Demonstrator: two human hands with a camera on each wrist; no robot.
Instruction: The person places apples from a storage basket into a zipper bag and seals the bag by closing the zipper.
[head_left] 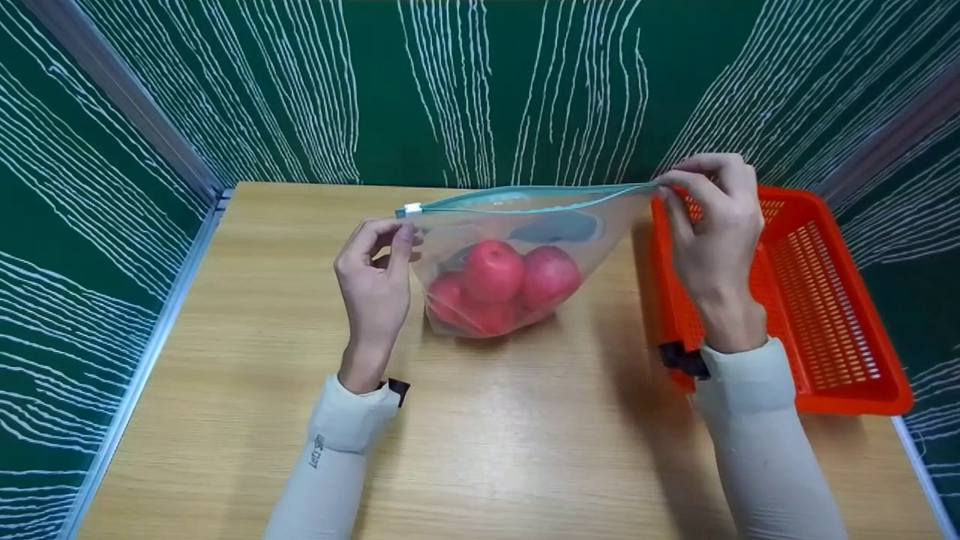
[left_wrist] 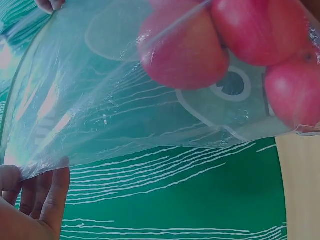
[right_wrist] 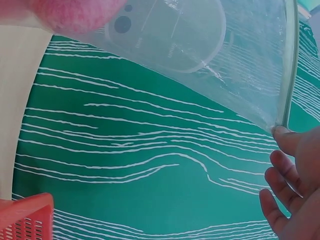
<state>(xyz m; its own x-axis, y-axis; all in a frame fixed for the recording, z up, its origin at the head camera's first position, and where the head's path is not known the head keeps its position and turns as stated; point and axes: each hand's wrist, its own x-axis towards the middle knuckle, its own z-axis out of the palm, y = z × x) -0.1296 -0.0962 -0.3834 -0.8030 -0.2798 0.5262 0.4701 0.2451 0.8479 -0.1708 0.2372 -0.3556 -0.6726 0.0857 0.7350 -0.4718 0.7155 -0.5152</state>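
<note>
A clear slider zip bag (head_left: 600,255) with a teal zip edge holds several red apples (head_left: 493,271), bunched at its bottom. Its white slider (head_left: 412,209) sits at the left end of the zip, and the mouth gapes slightly. My left hand (head_left: 375,270) pinches the bag's upper left corner just below the slider. With thumb and fingertips, my right hand (head_left: 716,225) pinches the upper right corner, pulling the top edge taut. In the right wrist view the right thumb presses at the zip's end, the other fingers loosely bent beneath. Printed shapes show on the bag's film.
An orange-red plastic basket (head_left: 825,300) with slotted walls stands on the right of the wooden table (head_left: 247,360), partly behind my right hand. Green panels (head_left: 510,90) with white wavy lines close off the back and sides, joined by metal posts.
</note>
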